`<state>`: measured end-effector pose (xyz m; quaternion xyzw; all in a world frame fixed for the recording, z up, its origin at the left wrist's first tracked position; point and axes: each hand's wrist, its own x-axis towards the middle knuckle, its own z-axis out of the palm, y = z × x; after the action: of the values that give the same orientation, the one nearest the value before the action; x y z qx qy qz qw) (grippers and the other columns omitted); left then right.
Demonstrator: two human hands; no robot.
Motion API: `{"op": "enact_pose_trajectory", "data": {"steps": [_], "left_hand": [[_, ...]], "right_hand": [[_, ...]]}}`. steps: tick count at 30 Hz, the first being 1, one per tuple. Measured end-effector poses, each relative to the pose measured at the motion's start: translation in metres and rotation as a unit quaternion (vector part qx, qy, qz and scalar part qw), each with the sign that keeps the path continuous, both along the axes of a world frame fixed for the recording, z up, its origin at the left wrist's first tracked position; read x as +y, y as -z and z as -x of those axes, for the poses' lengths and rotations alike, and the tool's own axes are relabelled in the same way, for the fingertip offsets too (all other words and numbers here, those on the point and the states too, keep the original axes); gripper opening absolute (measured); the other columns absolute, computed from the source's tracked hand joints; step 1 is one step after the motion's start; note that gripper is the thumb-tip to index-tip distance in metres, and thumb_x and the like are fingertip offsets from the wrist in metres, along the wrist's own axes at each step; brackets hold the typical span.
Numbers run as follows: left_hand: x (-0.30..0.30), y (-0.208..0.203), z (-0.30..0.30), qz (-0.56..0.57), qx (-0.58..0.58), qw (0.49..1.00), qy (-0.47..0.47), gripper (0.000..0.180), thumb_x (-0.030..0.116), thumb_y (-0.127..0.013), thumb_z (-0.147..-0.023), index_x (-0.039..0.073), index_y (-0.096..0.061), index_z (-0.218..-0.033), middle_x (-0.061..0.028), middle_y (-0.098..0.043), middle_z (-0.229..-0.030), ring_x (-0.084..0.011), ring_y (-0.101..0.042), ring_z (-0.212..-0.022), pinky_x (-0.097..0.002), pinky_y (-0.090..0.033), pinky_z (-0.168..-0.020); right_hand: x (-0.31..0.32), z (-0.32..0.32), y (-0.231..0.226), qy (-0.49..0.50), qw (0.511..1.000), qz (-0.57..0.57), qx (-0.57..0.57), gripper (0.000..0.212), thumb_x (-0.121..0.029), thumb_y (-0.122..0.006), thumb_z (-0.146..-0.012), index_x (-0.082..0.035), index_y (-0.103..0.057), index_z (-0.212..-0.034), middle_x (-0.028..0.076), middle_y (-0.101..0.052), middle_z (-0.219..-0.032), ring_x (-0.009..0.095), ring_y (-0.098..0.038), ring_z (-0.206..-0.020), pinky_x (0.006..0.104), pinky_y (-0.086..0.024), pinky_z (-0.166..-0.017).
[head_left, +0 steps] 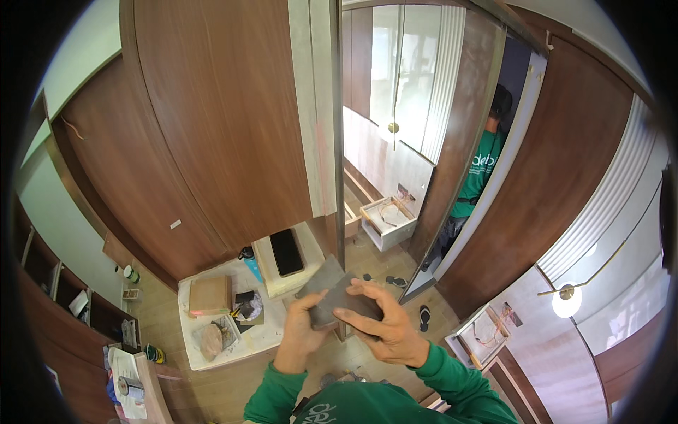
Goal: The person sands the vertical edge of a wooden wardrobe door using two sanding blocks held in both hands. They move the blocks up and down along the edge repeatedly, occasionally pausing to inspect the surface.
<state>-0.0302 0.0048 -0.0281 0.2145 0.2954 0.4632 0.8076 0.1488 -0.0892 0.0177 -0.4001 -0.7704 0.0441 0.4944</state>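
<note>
In front of my chest I hold a dark grey, bent sheet that looks like sandpaper (326, 281). My left hand (304, 331) grips its left and lower side, with the thumb lying over the near face. My right hand (387, 326) has its thumb and fingers on the right part, the fingers curled around the edge. Below and behind the sheet, the floor and a tall mirrored panel (395, 71) show. Green sleeves cover both my forearms.
A white board (272, 340) on the left bears a cardboard box (210, 295), a plastic-wrapped lump (210, 342) and a blue bottle (250, 264). Beside these, a black phone (287, 252) lies on a pale box. A person in green (483, 166) stands in the doorway. Brown wood panels (219, 106) rise ahead.
</note>
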Motion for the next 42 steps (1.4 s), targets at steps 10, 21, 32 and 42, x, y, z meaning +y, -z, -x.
{"op": "enact_pose_trajectory", "data": {"steps": [10, 21, 32, 42], "left_hand": [[0.008, -0.059, -0.001, -0.109, -0.041, 0.993, -0.009, 0.036, 0.006, -0.067, -0.094, -0.002, -0.061, -0.129, -0.0140, -0.071, -0.119, -0.0277, -0.069, -0.113, -0.0427, -0.053, -0.105], [0.001, -0.131, 0.007, -0.399, 0.098, 0.896, -0.169, 0.020, 0.010, -0.077, -0.094, -0.001, -0.073, -0.110, -0.0051, -0.074, -0.105, -0.0120, -0.067, -0.092, -0.0291, -0.053, -0.082], [-0.020, -0.141, 0.003, -0.491, 0.180, 0.825, -0.212, 0.017, 0.013, -0.080, -0.094, -0.003, -0.076, -0.098, -0.0020, -0.074, -0.091, -0.0089, -0.063, -0.080, -0.0259, -0.050, -0.076], [0.008, -0.192, 0.033, -0.514, 0.195, 0.716, -0.431, 0.035, 0.017, -0.082, -0.090, -0.010, -0.073, -0.109, -0.0115, -0.074, -0.101, -0.0167, -0.066, -0.089, -0.0318, -0.053, -0.086]], "right_hand": [[-0.007, -0.029, -0.015, 0.143, 0.984, -0.031, -0.099, 0.065, 0.001, -0.069, -0.074, -0.022, -0.070, -0.134, 0.018, -0.059, -0.137, 0.040, -0.056, -0.130, 0.0459, -0.050, -0.096], [-0.011, -0.047, -0.094, 0.142, 0.959, -0.151, -0.192, 0.071, 0.008, -0.065, -0.067, -0.019, -0.069, -0.133, 0.008, -0.063, -0.133, 0.039, -0.057, -0.128, 0.0455, -0.048, -0.095], [-0.007, -0.043, -0.107, 0.156, 0.932, -0.171, -0.279, 0.060, 0.001, -0.068, -0.075, -0.019, -0.067, -0.132, 0.008, -0.063, -0.131, 0.038, -0.055, -0.128, 0.0495, -0.047, -0.091], [0.023, -0.071, -0.082, 0.112, 0.909, -0.123, -0.382, 0.068, -0.005, -0.072, -0.068, -0.020, -0.066, -0.134, 0.011, -0.058, -0.137, 0.037, -0.053, -0.130, 0.0510, -0.045, -0.096]]}}
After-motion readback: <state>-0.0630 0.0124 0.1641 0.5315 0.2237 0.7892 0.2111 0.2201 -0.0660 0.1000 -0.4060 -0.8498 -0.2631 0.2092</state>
